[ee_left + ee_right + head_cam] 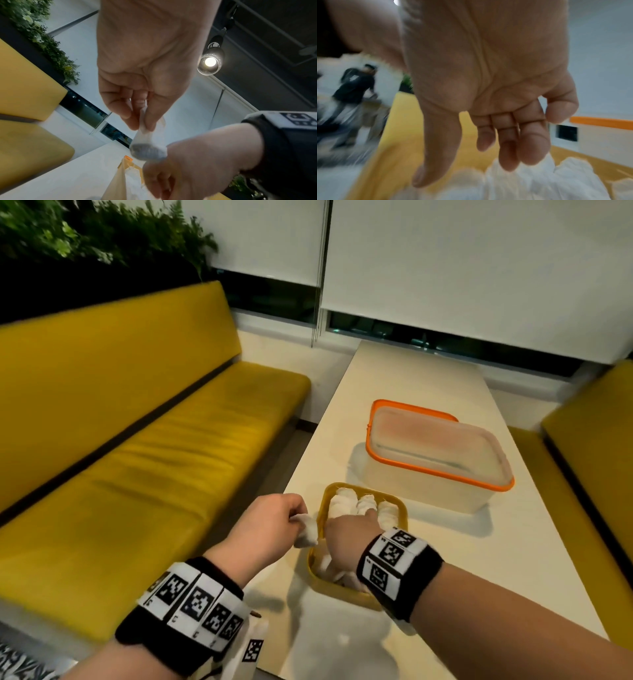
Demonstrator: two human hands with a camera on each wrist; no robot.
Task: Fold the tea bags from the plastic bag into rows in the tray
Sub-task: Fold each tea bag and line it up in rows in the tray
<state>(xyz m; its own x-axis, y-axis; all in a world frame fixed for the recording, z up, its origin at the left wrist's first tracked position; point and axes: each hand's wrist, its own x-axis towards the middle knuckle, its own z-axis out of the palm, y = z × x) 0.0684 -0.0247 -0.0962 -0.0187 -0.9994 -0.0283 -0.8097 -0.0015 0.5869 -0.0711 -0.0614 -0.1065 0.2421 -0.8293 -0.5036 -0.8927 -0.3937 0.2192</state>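
A yellow tray (404, 510) sits at the near left of the white table, with rows of white folded tea bags (346, 501) in it. My left hand (274, 522) hovers just left of the tray and pinches a white tea bag (306, 530) by its top; in the left wrist view the tea bag (147, 146) hangs from thumb and fingers (137, 121). My right hand (349, 532) reaches over the tray with straight fingers touching the tea bags (530, 180). The right hand (488, 155) holds nothing. No plastic bag is clearly seen.
A clear lidded container with an orange rim (435, 455) stands on the table (513, 559) just beyond the tray. Yellow benches (154, 474) flank the table. The wrist view shows a blurred person (354, 83) standing in the background.
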